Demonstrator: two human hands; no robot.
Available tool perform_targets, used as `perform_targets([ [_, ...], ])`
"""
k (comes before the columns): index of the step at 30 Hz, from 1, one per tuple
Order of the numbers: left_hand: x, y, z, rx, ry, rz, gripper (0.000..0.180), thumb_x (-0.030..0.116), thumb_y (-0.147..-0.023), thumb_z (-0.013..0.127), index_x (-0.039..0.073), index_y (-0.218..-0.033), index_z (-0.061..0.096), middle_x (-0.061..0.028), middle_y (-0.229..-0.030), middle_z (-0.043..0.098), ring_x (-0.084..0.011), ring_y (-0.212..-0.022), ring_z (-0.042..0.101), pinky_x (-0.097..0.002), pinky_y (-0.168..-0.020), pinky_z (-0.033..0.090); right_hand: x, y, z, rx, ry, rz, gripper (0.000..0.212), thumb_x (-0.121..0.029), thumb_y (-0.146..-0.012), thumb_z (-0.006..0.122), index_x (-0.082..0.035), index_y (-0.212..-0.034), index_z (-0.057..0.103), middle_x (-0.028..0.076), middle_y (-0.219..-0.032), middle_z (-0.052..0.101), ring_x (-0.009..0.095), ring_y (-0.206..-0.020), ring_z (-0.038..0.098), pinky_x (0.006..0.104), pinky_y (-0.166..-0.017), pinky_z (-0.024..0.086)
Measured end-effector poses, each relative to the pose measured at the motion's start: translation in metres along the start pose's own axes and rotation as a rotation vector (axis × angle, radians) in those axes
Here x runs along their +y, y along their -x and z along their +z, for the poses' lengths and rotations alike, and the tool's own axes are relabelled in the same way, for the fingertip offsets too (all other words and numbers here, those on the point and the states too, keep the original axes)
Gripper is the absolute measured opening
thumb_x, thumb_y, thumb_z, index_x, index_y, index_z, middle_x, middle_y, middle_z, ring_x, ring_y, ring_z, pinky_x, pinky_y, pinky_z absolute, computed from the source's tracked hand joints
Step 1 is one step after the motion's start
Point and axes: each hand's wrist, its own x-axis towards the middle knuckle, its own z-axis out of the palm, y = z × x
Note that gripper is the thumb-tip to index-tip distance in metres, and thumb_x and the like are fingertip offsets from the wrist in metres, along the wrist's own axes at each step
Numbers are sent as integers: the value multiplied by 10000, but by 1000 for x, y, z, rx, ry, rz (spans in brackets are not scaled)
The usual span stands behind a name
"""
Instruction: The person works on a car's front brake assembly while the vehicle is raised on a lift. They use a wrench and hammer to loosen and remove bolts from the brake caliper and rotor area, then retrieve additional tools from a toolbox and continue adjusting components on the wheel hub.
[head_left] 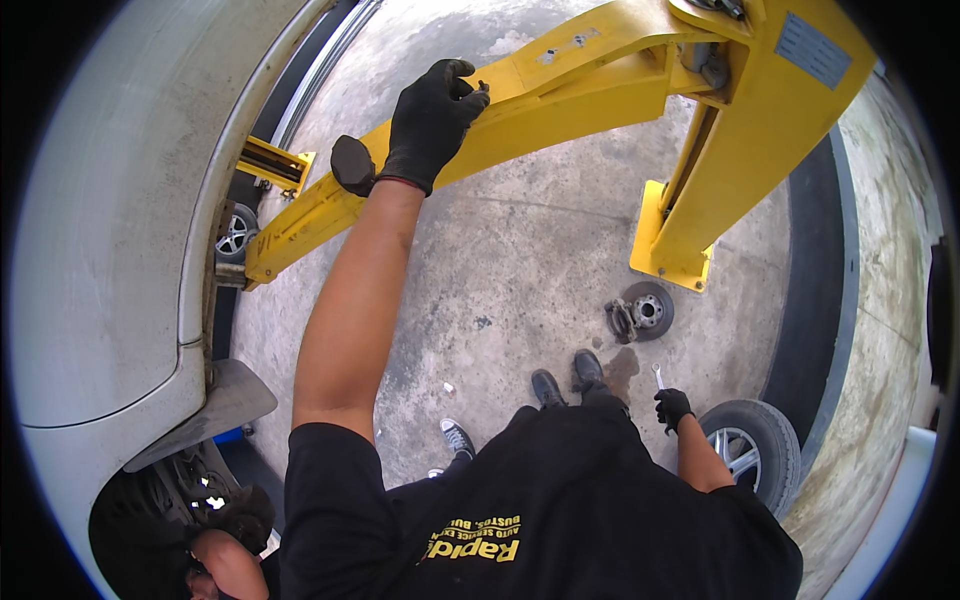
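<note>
My left hand, in a black glove, is raised over the yellow lift arm. Its fingers are curled, with a small dark thing showing at their tips; what it is I cannot make out. Beside that wrist a dark rounded pad sits at the lift arm. Lower down at the right, my right hand, gloved in black too, is closed around a silver wrench, whose ring end points away from me. The rest of the wrench is partly hidden by the fingers.
A raised light-coloured car fills the left side. A yellow lift post stands at the right. On the floor lie a brake disc with caliper and a wheel. Another person is under the car's wheel arch.
</note>
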Motion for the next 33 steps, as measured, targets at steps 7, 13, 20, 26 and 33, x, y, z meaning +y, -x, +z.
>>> perform_targets([
  [7, -1, 0, -16, -30, -260, 189, 377, 123, -844, 734, 89, -1215, 677, -122, -993, 724, -270, -926, 707, -380, -859, 557, 3, 2, -1, -9, -8, 35, 161, -179, -933, 578, -34, -953, 644, 108, -648, 557, 226, -469, 517, 373, -436, 451],
  [13, -4, -12, -21, -148, -194, 224, 409, 49, -840, 753, 86, -1238, 667, -113, -984, 710, -248, -909, 700, -365, -856, 556, 3, -1, -1, -12, 23, 19, 147, -168, -917, 585, -39, -951, 647, 109, -641, 558, 227, -470, 522, 373, -440, 460],
  [20, 0, -12, -17, -114, -104, 142, 421, 104, -817, 793, 71, -1220, 676, -139, -1011, 728, -288, -938, 709, -382, -859, 556, -3, 3, 1, -29, 0, 21, 151, -175, -916, 591, -48, -970, 650, 106, -654, 557, 231, -489, 531, 377, -451, 466],
  [26, -3, -8, -20, -99, -86, 93, 385, 139, -852, 768, 50, -1217, 684, -147, -1036, 731, -278, -944, 713, -370, -870, 557, 9, -5, -8, -28, 16, 32, 147, -169, -921, 594, -47, -988, 642, 107, -676, 565, 233, -496, 533, 382, -458, 478],
  [33, 4, 6, -47, 144, 109, 153, 323, 168, -944, 696, 32, -1236, 676, -114, -1124, 735, -202, -998, 718, -321, -901, 565, -3, 2, -9, -30, -28, 38, 141, -101, -963, 536, -24, -1067, 591, 146, -728, 620, 279, -548, 628, 415, -474, 532],
])
